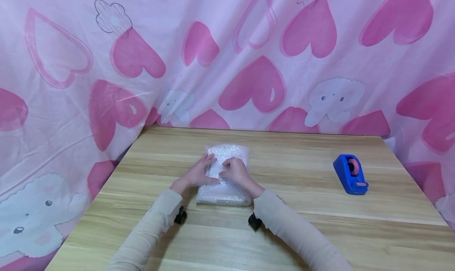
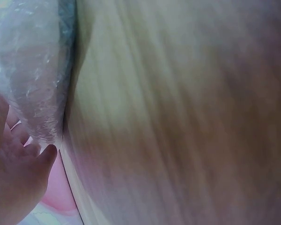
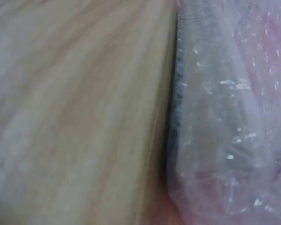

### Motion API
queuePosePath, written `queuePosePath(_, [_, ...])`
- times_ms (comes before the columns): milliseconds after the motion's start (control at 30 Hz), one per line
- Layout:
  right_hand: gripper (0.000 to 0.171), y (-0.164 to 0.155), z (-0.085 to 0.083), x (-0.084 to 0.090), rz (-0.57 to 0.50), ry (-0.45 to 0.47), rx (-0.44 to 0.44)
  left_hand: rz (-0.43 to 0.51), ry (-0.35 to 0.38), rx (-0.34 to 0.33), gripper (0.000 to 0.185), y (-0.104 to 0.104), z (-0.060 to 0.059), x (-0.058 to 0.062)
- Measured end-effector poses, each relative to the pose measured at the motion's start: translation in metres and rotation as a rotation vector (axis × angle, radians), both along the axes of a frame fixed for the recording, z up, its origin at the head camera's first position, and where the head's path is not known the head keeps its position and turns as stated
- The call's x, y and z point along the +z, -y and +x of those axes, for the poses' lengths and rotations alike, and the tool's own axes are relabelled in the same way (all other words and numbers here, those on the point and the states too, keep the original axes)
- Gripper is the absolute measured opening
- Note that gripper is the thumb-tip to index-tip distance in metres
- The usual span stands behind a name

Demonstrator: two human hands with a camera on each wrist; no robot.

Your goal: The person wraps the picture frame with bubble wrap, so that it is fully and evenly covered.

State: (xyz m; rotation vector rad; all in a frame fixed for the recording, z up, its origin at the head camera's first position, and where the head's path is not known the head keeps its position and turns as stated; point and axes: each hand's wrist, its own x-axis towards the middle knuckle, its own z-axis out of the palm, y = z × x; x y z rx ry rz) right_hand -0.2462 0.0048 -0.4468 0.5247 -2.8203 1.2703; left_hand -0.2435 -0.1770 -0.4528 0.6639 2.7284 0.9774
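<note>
A parcel wrapped in clear bubble wrap [image 1: 227, 152] lies flat in the middle of the wooden table [image 1: 291, 223]. My left hand [image 1: 202, 170] rests on the parcel's left side with its fingers laid out over the wrap. Beside it, my right hand [image 1: 232, 171] sits on top with its fingers curled down, pinching the wrap near the middle. The left wrist view shows the parcel's edge [image 2: 33, 70] on the table, with my left hand [image 2: 14, 180] below it. In the right wrist view only the bubble wrap [image 3: 229, 117] and blurred table [image 3: 75, 103] appear.
A blue tape dispenser [image 1: 350, 174] with a pink roll stands on the table to the right. A pink cloth with hearts [image 1: 249, 57] hangs behind the table and along both sides. Bare wood surrounds the parcel.
</note>
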Motion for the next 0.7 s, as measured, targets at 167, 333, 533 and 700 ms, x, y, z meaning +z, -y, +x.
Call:
queuePosePath(167, [0.031,-0.003,-0.003,-0.006,-0.028,-0.018,0.015,0.009,0.004,-0.004,0.087,0.0,0.0,-0.001])
queuePosePath(333, [0.031,-0.007,-0.004,-0.01,-0.126,-0.002,0.036,0.0,0.013,-0.001,0.088,0.0,0.0,0.0])
queuePosePath(533, [0.025,-0.012,-0.002,-0.011,-0.307,-0.021,0.091,0.003,0.015,0.007,0.089,0.0,0.0,0.001])
queuePosePath(700, [0.022,-0.015,-0.003,-0.012,-0.312,-0.058,0.205,0.008,0.013,0.004,0.088,0.0,0.0,0.0])
